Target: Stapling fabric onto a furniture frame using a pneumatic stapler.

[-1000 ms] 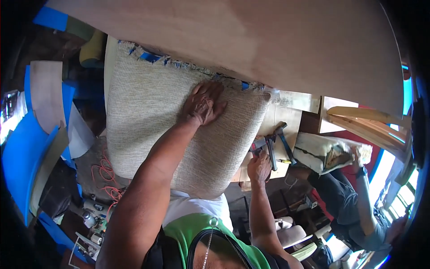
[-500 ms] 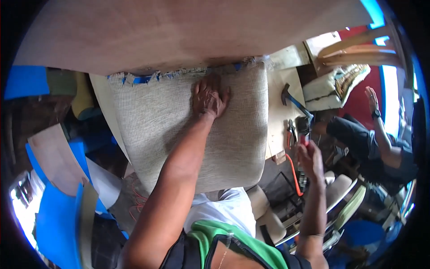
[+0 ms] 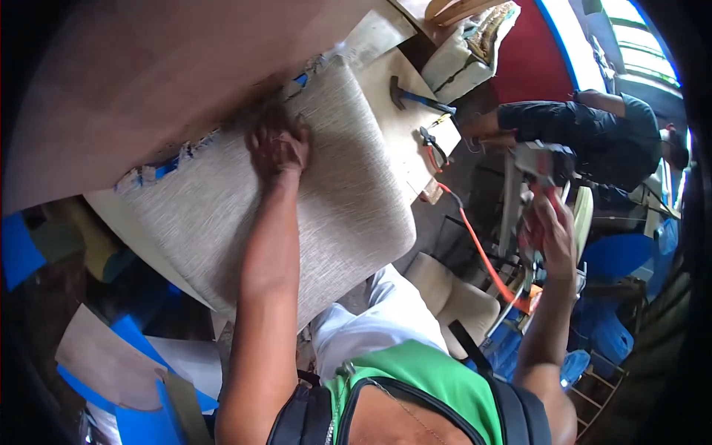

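My left hand point(image 3: 280, 150) lies with its fingers spread on beige ribbed fabric covering an upholstered chair seat point(image 3: 337, 200). Its fingertips are near the seam where the seat meets a large, pale brown curved panel point(image 3: 170, 74). Torn fabric and blue scraps point(image 3: 167, 167) stick out along that seam. Off to the right, over the floor, my right hand point(image 3: 556, 241) is wrapped round the red handle of a pneumatic staple gun point(image 3: 545, 165). Its grey-and-black head is blurred, and an orange air hose point(image 3: 482, 256) hangs near it.
Beside the seat, a wooden tabletop point(image 3: 382, 81) bears a claw hammer point(image 3: 423, 98) and pliers point(image 3: 432, 144). Another person point(image 3: 586, 133) bends at the far right. Blue-edged panels point(image 3: 111, 356) stand at lower left; beige cushioned parts point(image 3: 452, 297) lie below the table.
My view has turned to the right. My right hand has swung outward with the staple gun, away from the table. My left hand still presses on the seat, and the other person is now bent over.
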`<state>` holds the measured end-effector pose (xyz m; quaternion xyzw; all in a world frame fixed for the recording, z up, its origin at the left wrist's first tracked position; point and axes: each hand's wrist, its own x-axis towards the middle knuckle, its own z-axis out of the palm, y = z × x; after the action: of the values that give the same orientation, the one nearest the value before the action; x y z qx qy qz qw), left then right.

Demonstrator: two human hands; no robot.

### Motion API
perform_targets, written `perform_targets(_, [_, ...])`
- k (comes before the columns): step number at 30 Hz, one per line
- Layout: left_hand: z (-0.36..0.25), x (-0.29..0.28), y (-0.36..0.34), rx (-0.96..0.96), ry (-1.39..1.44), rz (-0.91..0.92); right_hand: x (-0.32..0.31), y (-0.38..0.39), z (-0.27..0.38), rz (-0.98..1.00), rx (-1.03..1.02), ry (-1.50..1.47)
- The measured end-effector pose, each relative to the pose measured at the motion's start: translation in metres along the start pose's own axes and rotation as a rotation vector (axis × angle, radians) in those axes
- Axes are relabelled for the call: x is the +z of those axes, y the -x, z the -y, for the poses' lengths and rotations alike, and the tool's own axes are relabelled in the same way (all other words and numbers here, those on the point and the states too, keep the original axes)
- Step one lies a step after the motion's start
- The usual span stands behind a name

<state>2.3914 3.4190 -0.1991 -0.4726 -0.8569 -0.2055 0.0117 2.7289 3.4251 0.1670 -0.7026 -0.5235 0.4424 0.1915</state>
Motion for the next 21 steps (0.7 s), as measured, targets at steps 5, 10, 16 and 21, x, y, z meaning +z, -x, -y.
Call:
perform_targets(5, [-0.025,0.007,-0.004,0.055,-0.01,-0.009,0.014,0.022,-0.013,-0.067,0.065,-0.559])
perform_targets(10, [-0.002,0.001,0.005,0.022,-0.001,-0.025,0.153,-0.025,0.053,0.437,0.02,-1.153])
perform_targets(16, [-0.007,0.002,0.003,0.001,0.113,-0.05,0.333,-0.018,0.082,0.346,0.404,-1.441])
perform_targets(21, [-0.021,0.017,0.007,-0.017,0.194,-0.039,0.407,-0.064,0.031,0.122,0.508,-1.43])
